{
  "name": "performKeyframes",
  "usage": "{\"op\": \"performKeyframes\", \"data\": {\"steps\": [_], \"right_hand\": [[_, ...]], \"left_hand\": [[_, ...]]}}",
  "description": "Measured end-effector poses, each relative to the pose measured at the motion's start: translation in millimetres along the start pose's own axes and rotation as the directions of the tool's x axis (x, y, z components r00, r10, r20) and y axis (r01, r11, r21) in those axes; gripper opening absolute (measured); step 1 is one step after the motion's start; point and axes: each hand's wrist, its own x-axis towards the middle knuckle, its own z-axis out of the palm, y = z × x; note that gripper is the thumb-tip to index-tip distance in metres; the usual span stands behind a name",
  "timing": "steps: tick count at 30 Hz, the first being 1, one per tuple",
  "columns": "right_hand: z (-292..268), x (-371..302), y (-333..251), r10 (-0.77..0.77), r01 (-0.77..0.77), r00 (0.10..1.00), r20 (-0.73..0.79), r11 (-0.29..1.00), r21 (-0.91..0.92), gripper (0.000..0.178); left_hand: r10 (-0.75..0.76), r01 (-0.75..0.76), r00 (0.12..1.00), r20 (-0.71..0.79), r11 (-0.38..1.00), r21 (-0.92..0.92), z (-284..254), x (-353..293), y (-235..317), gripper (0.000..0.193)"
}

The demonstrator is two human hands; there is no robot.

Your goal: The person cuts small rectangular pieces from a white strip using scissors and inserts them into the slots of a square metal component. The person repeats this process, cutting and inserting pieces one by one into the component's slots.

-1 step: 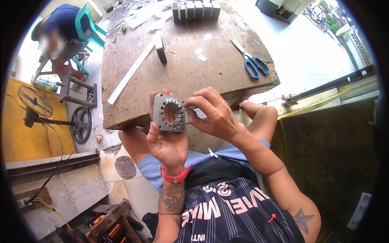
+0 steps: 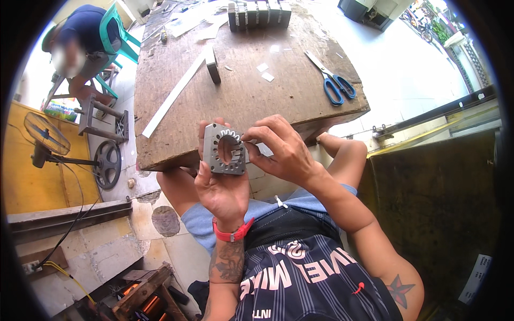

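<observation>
Holding a slotted metal block (image 2: pixel 232 169) in left grip (image 2: pixel 222 193); pinching at the block's right edge with right grip (image 2: pixel 288 151), cannot tell on what. No visible change, hence no visible progress.

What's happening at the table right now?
A person is holding a grey slotted block with a round hole in the left grip, just off the table's edge. The right grip has its fingertips at the block's right side; whether they pinch something small is unclear. Blue-handled scissors and a white strip lie on the table.
</observation>
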Motion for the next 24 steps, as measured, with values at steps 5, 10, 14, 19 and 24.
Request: {"op": "performKeyframes", "data": {"steps": [5, 10, 14, 19, 24], "right_hand": [[1, -2, 1, -0.018, 0.019, 0.996, 0.083, 1.0, -0.012, 0.034], [-10, -1, 1, -0.036, 0.054, 0.984, 0.173, 0.993, -0.104, 0.039], [-5, -1, 3, -0.023, 0.025, 0.996, 0.088, 1.0, -0.02, 0.04], [6, -10, 2, 0.063, -0.059, 0.997, -0.041, 0.993, 0.107, 0.037], [12, -25, -15, 0.127, -0.123, 0.991, -0.044, 0.988, 0.09, 0.032]], "left_hand": [[0.038, -0.04, 0.999, 0.023, 0.996, 0.081, 0, 6, -4, 0.078], [0.042, -0.042, 0.999, 0.0, 0.993, 0.114, 0, 9, -4, 0.078], [0.046, -0.048, 0.999, 0.021, 0.994, 0.102, 1, 8, -5, 0.078], [0.041, -0.04, 0.999, -0.006, 0.994, 0.097, 3, 6, -5, 0.078], [0.022, -0.022, 1.0, -0.016, 1.0, 0.02, 2, 7, -7, 0.075]]}}
